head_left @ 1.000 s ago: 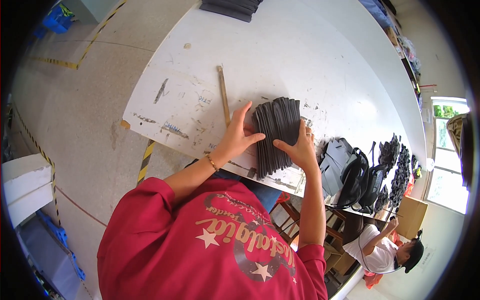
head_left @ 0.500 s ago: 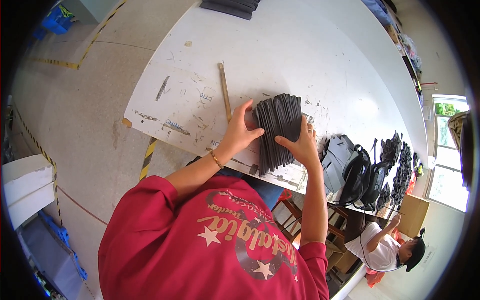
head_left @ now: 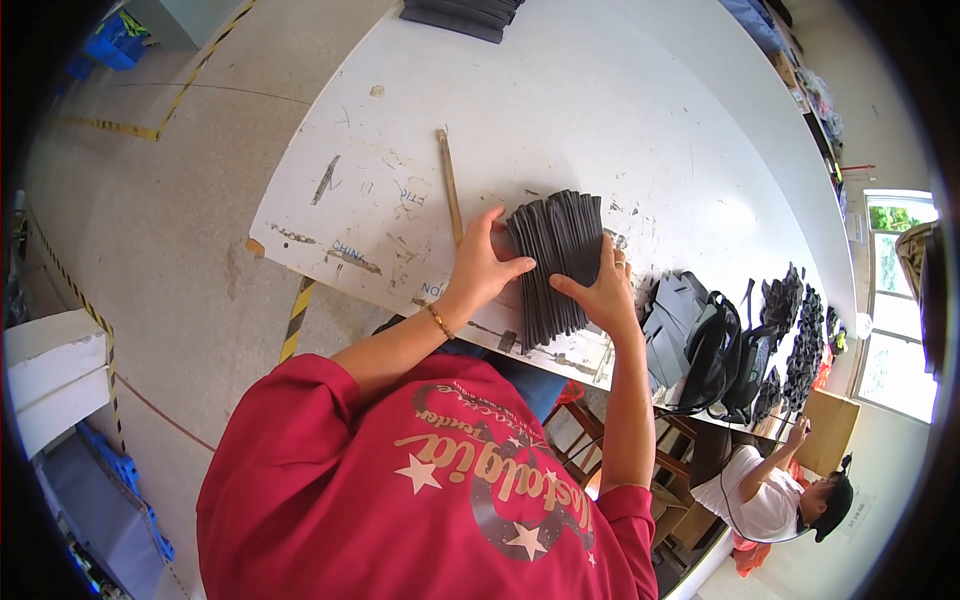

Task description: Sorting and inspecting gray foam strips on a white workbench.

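Note:
A thick bundle of black fabric strips (head_left: 556,262), packed side by side, lies near the front edge of the white table. Against its left side is my left hand (head_left: 484,268), its fingers curved around the edge and its thumb pointing across the front. From the right, my right hand (head_left: 606,294) grips the bundle with the thumb laid over the strips and the fingers along the side. Between both hands the bundle is squeezed. A thin wooden stick (head_left: 450,185) rests on the table left of the bundle, beyond my left hand.
The scuffed white table (head_left: 640,110) bears another black stack (head_left: 462,18) at its far end. To the right are grey flat pieces (head_left: 670,325), black bags (head_left: 745,370) and heaps of small dark parts (head_left: 805,345). A co-worker in white (head_left: 760,490) sits at lower right.
My hands stay on the bundle with only a slight shift. The co-worker's hand has moved up a little.

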Motion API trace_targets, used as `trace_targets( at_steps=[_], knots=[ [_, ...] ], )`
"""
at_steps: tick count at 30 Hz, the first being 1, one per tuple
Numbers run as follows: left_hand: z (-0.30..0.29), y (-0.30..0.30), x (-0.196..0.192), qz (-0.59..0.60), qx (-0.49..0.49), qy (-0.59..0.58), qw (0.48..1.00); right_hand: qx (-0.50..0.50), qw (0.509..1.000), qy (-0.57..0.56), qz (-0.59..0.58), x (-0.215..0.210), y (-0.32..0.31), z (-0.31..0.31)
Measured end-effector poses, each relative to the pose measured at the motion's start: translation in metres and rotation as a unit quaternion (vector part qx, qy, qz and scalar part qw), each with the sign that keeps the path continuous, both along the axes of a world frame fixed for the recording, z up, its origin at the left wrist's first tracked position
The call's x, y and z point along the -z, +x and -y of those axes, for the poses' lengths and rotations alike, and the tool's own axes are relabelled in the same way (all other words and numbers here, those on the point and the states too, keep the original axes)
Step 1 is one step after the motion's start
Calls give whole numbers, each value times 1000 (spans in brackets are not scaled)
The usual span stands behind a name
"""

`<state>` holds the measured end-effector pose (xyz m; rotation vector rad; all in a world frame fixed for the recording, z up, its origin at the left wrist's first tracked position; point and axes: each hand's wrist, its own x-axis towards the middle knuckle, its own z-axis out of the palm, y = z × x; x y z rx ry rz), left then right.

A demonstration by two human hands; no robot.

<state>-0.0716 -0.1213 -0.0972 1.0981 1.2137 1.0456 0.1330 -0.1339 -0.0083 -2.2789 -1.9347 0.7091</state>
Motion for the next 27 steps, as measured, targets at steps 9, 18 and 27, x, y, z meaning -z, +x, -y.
trace_targets(
  at_steps=[9,18,27],
  knots=[
    [-14,7,-7,-108,-14,95,990,-1,1000,-3,-4,-1,-1,-2],
    [-27,12,-16,-56,24,76,995,-29,997,13,-64,2,4,-3],
    [-35,10,-5,-101,55,72,991,7,1000,-9,27,1,-43,-6]
  ],
)
